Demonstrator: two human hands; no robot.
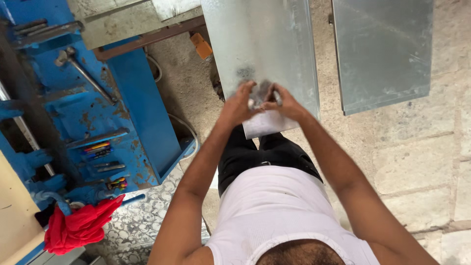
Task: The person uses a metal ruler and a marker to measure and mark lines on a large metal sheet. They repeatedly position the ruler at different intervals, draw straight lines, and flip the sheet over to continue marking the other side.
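At the near edge of the metal sheet [260,49], over the knees: left hand [239,104] and right hand [287,104], each grip closed on a small grey piece [263,93], blurred. Best worked square to the edge, sheet steadied. Second sheet [382,49] alongside, blue machine [132,98] left

the scene is lit evenly by soft daylight, and no hard shadows are cast. a dull sheen is seen on the metal sheet [265,44] at 12 o'clock and on the second sheet [382,49] at 1 o'clock. the hands [262,103] at the centre are smeared by motion blur. the blue machine [113,108] at 9 o'clock is rendered sharply.
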